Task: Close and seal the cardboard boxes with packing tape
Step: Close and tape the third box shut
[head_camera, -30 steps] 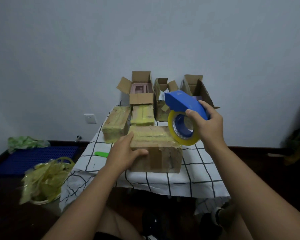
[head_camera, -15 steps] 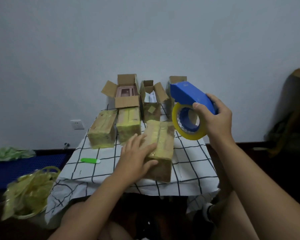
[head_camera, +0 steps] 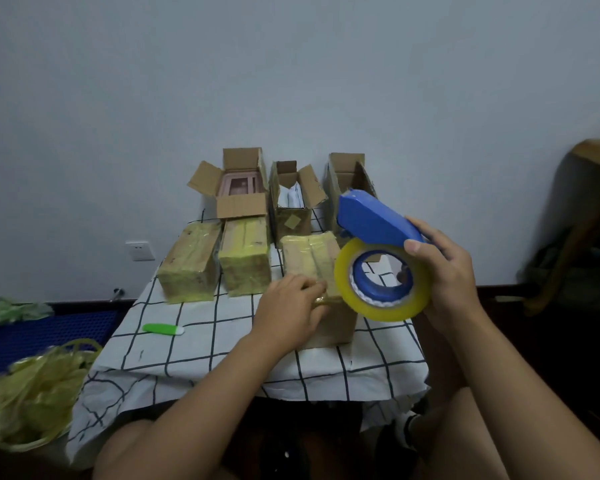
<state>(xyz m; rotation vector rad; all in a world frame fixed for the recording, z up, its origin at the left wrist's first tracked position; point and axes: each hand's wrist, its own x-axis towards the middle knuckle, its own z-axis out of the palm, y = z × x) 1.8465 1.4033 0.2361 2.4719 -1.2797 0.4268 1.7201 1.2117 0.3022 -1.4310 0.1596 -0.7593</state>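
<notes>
Evidently light, stiff, tape-slick: left hand (head_camera: pixel 289 308) presses the taped box (head_camera: pixel 317 271) mid-frame, fingers loosely bent; right hand (head_camera: pixel 444 271) grasps the tape dispenser (head_camera: pixel 378 258).

Left hand (head_camera: pixel 288 308) reaches toward 12 o'clock, palm down, fingers curled. Right hand (head_camera: pixel 445 271) raised at 2 o'clock, fingers wrapped in a grip, forearm angled inward.

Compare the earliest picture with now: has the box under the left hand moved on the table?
Yes. The taped box has turned from crosswise to lengthwise, now parallel to the two sealed boxes.
</notes>
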